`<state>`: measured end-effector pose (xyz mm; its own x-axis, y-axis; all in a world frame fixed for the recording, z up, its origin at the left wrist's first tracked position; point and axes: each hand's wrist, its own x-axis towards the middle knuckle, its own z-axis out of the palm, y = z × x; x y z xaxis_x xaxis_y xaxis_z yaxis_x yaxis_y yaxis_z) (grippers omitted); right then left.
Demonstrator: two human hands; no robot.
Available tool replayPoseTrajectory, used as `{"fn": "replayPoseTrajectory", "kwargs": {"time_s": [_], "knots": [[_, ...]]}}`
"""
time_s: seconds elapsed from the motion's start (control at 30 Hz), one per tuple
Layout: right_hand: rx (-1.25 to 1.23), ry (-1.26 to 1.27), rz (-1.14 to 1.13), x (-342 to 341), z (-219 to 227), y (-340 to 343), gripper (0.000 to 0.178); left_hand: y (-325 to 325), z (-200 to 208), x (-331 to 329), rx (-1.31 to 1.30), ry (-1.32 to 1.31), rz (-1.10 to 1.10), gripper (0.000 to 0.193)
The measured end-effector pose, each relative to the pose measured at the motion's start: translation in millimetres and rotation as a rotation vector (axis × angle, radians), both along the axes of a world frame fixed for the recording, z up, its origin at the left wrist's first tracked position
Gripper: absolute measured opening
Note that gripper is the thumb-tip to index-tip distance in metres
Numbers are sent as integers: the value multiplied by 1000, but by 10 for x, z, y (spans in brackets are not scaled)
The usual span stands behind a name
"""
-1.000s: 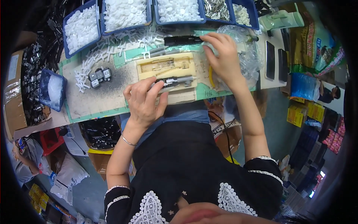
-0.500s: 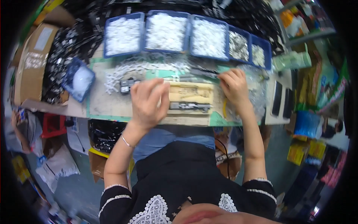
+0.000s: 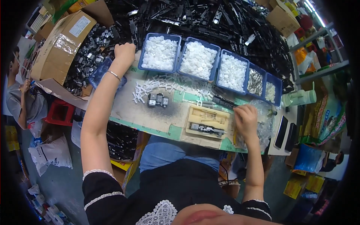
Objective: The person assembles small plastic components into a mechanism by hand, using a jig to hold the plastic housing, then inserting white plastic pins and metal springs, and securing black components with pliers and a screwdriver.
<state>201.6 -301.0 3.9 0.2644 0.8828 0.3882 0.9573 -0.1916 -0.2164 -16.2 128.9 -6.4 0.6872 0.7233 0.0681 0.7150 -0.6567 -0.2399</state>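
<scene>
My left hand (image 3: 125, 52) is stretched out to the far left, at the edge of the heap of black parts (image 3: 129, 28). Its fingers are curled, and whatever they hold is hidden. Over the table's right side, my right hand (image 3: 246, 120) pinches one end of a long, narrow black part (image 3: 224, 101). Beside that hand lies a cream-yellow fixture (image 3: 210, 113) with shaped hollows. A black and grey assembly (image 3: 206, 129) rests in its near hollow. Small black and grey blocks (image 3: 157, 100) stand together left of the fixture.
Blue bins (image 3: 179, 70) of white pieces, metal pins and small pale pieces line the back. Loose white pieces (image 3: 150, 85) lie before them. An open carton (image 3: 56, 48) of grey-black blocks stands left, near a blue tray (image 3: 98, 73). A green bottle (image 3: 300, 98) is right. Another person sits far left.
My left hand has moved from beside the fixture out to the far-left heap. My right hand keeps its grip on the black part. The whole view has shifted.
</scene>
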Motion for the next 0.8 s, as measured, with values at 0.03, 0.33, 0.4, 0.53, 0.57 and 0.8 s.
{"fn": "replayPoseTrajectory", "kwargs": {"time_s": [0.03, 0.33, 0.4, 0.53, 0.57, 0.8], "knots": [[-1, 9, -5, -7, 9, -7, 13, 6, 8, -9, 3, -5, 2, 17], [48, 61, -12, -63, 119, 86, 13, 288, 109, 134, -341, -614, 223, 43], [53, 53, 2, -88, 122, 117, 12, 523, -7, 239, -372, -725, 313, 54], [67, 49, 14, -131, 129, 132, 13, 480, 156, 416, -347, -558, 476, 65], [70, 54, 21, -141, 122, 122, 13, 494, 180, 425, -346, -562, 472, 65], [51, 65, 21, -131, 163, 93, 11, 911, -127, 276, -219, -915, 339, 45]]}}
